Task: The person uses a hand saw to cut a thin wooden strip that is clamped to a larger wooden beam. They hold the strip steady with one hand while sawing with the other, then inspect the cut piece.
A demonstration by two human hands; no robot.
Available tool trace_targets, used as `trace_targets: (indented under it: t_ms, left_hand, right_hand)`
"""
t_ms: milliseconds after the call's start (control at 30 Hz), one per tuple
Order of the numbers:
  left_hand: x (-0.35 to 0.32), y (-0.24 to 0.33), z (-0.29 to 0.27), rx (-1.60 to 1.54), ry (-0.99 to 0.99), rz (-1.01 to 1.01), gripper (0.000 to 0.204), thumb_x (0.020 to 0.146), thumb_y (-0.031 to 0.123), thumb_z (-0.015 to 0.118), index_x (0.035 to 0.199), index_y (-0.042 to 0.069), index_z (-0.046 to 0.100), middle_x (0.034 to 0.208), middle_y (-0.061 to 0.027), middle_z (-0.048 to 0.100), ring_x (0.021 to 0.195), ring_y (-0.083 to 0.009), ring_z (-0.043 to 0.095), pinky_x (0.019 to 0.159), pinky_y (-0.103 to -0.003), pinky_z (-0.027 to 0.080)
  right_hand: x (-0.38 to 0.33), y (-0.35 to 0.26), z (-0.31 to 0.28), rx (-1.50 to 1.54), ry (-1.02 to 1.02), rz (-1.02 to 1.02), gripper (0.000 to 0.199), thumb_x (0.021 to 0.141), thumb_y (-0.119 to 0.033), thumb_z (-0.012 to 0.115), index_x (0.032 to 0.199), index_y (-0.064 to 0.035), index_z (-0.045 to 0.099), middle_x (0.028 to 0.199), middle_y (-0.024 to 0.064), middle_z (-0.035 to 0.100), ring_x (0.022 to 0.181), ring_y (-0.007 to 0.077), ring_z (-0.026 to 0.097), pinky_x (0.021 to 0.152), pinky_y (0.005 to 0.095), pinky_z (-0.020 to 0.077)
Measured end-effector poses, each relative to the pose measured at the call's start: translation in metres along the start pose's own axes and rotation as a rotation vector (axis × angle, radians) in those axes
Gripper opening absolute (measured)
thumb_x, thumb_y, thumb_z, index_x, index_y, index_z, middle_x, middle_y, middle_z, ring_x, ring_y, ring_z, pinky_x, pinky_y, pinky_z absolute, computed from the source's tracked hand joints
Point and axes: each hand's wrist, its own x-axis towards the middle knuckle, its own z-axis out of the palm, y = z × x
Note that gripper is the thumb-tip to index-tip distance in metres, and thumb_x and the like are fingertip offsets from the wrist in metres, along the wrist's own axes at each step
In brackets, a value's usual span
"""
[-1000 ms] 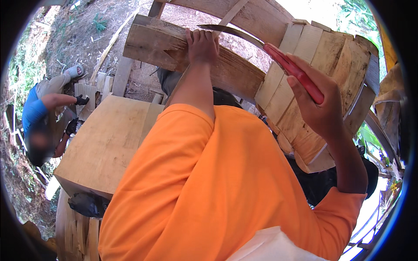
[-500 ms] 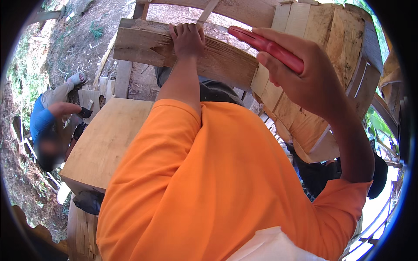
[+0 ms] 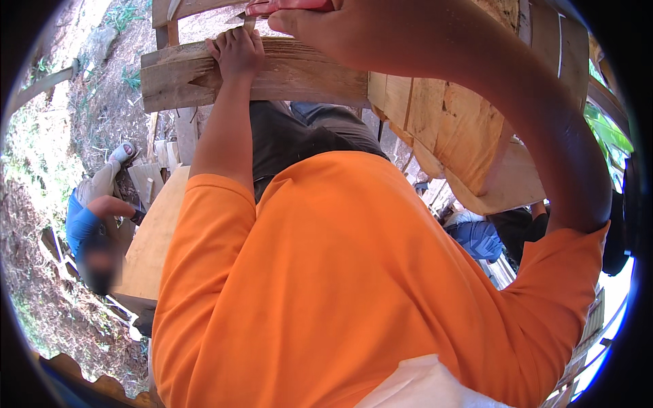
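Observation:
My right hand (image 3: 333,34) reaches across to the top edge, closed around the red handle of a handsaw (image 3: 289,5). Little of its thin blade shows, just left of the handle. My left hand (image 3: 238,54) lies on the upper edge of a thick wooden plank (image 3: 299,78), fingers curled over. A narrow wooden strip (image 3: 249,24) sticks up from under those fingers, and they hold it there. The saw is right beside this strip; whether the blade touches it, I cannot tell.
A big wooden box of boards (image 3: 435,112) stands on the right. At left, a person in a blue shirt (image 3: 85,221) bends beside a light wooden panel (image 3: 153,238). Another person in dark clothes (image 3: 513,228) is partly hidden behind my right arm. Wood scraps (image 3: 146,180) lie around.
My right hand has moved the saw leftward and up, close to my left hand. The left hand keeps its grip on the strip and plank. The whole view has shifted.

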Motion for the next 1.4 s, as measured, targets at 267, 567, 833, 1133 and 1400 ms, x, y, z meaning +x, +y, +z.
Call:
trace_targets:
  t_ms: [267,567,833,1133,1400]
  left_hand:
    - [0.003,-0.003,0.003,0.113,-0.138,-0.05,0.044,0.106,0.041,0.042,0.123,0.003,0.056,0.132,-0.0205,0.06,0.135,-0.0404,0.046,0.122,-0.067,0.008]
    - [0.008,0.006,-0.009,0.065,-0.105,-0.08,0.038,0.104,0.036,0.046,0.117,0.002,0.058,0.123,-0.018,0.064,0.128,-0.0381,0.051,0.121,-0.066,0.013]
    - [0.001,0.017,-0.018,0.027,0.089,-0.105,0.031,0.1,0.033,0.053,0.103,0.003,0.06,0.106,-0.0159,0.067,0.116,-0.0361,0.058,0.121,-0.064,0.02]
    - [-0.001,0.018,-0.024,-0.058,0.112,-0.157,0.031,0.099,0.036,0.058,0.101,0.006,0.065,0.102,-0.0121,0.068,0.113,-0.0308,0.059,0.121,-0.059,0.023]
    - [-0.001,0.016,-0.021,-0.006,0.082,-0.204,0.029,0.1,0.037,0.057,0.1,0.008,0.063,0.104,-0.0103,0.069,0.116,-0.0291,0.059,0.123,-0.057,0.021]
  right_hand:
    - [-0.009,0.009,-0.007,0.044,-0.011,-0.099,0.025,0.097,-0.02,0.064,0.094,0.0044,0.067,0.078,0.021,0.068,0.07,0.0287,0.066,0.066,0.0413,0.0495]
    - [-0.018,0.021,-0.003,0.043,0.054,-0.217,0.028,0.099,-0.02,0.065,0.11,0.0061,0.069,0.091,0.0203,0.073,0.082,0.0231,0.071,0.074,0.0358,0.0534]
    - [-0.02,0.058,0.039,0.086,0.219,-0.225,0.038,0.099,-0.017,0.068,0.133,0.0015,0.065,0.11,0.0152,0.076,0.097,0.0152,0.07,0.089,0.0301,0.0532]
    - [-0.025,0.059,0.054,0.038,0.271,-0.182,0.039,0.099,-0.02,0.068,0.133,-0.0005,0.065,0.11,0.0157,0.075,0.096,0.015,0.069,0.087,0.0297,0.0528]
    - [-0.022,0.06,0.045,0.11,0.3,-0.145,0.041,0.099,-0.023,0.07,0.135,-0.0026,0.066,0.116,0.0134,0.075,0.104,0.0147,0.068,0.093,0.0296,0.0522]
